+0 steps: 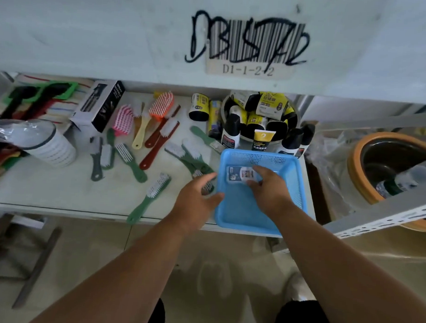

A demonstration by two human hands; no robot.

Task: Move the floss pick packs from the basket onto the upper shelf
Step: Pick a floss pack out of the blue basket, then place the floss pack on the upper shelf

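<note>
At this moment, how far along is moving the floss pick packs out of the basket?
Done: cannot be judged; only the upper shelf's labelled front edge shows, not its top. In hand: the right hand reaches into the blue basket onto a floss pick pack, while the left hand steadies the basket's rim. Left: lifting that pack up; no others are visible in the basket.

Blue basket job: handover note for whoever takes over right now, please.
Left hand: open, thumb at the blue basket's left rim, steadying it.
Right hand: inside the basket, fingers closing on a floss pick pack; grip looks only partly formed.
The basket sits on the lower shelf, overhanging its front edge. One pack is visible near the back; the hand may hide more.
Done: cannot tell, as the upper shelf's top is out of view.
Left: lift this pack up, then check the basket.
</note>
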